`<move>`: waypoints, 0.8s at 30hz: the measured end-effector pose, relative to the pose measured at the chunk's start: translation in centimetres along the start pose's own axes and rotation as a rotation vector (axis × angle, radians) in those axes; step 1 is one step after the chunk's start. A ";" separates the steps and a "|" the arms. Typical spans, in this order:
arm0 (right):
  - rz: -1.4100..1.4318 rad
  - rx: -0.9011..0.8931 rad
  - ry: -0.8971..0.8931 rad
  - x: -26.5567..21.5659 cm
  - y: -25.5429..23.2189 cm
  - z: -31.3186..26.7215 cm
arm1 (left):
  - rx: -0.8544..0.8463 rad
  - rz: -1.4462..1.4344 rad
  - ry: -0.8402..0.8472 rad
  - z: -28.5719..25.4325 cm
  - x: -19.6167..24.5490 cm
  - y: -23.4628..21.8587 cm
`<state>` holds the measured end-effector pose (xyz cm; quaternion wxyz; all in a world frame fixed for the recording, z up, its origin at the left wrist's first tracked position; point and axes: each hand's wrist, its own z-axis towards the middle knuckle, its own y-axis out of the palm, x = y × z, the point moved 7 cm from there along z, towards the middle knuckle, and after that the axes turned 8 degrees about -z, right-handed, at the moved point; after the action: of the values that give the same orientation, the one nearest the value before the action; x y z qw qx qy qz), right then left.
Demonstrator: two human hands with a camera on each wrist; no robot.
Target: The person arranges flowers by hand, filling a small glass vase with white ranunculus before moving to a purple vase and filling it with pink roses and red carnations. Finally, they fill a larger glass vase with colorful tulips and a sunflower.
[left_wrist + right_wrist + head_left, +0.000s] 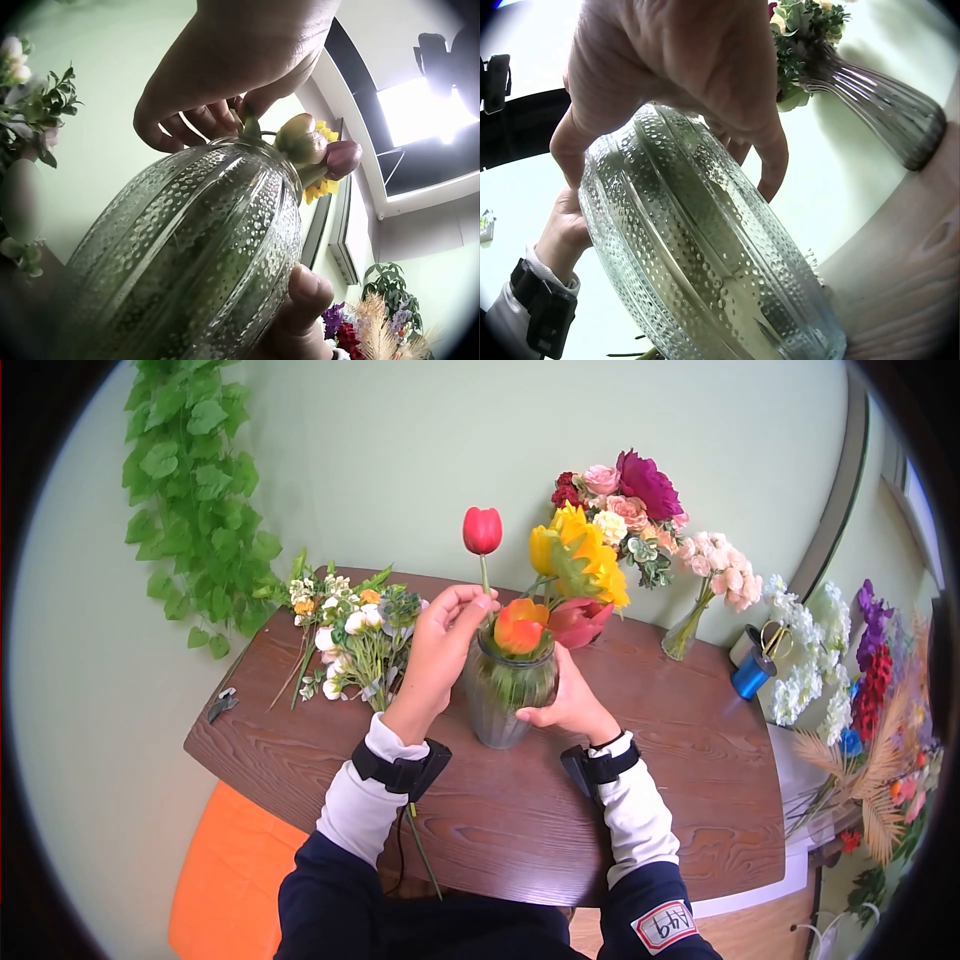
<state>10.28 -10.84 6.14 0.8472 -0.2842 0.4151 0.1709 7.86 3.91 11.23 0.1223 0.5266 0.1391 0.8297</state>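
Observation:
In the head view a ribbed glass vase (497, 705) stands upright on the brown table, its side dotted with bumps in both wrist views. My left hand (445, 645) pinches the stem of a red tulip (482, 531) at the vase's mouth, the bloom upright above the fingers. Round the vase's right side my right hand (570, 698) grips the glass (705, 247), thumb toward me. Out of the mouth lean an orange-yellow tulip (520, 626), a dark pink tulip (580, 622) and yellow flowers (597, 560). The lower part of the red tulip's stem is hidden behind the left hand.
White and orange flowers (360, 622) lie left on the table (690, 770). Behind are a mixed bouquet (630, 500) and pale pink flowers (722, 565) in a glass vase. A blue can (752, 677) lies near the right edge. A loose stem (425, 855) crosses the front edge.

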 end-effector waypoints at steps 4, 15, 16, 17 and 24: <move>0.000 0.044 -0.019 -0.7 -0.1 0.0 | -0.054 -0.080 -0.058 -0.3 0.0 -0.3; -0.047 0.088 -0.037 -1.1 -0.3 -0.2 | -0.110 0.167 0.239 -1.5 -0.5 0.0; -0.047 0.090 -0.038 -1.2 -0.3 -0.1 | -0.090 0.111 0.235 -1.4 -0.6 -0.2; -0.022 0.070 -0.013 -1.1 -0.2 -0.1 | -0.092 0.112 0.236 -1.4 -0.6 -0.3; -0.045 0.081 -0.011 -1.2 -0.2 -0.2 | -0.016 0.077 0.202 -0.8 -0.5 -0.9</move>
<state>9.55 -11.16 7.03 0.8640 -0.2581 0.4103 0.1366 7.36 4.48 10.18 0.0797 0.4442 0.1236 0.8838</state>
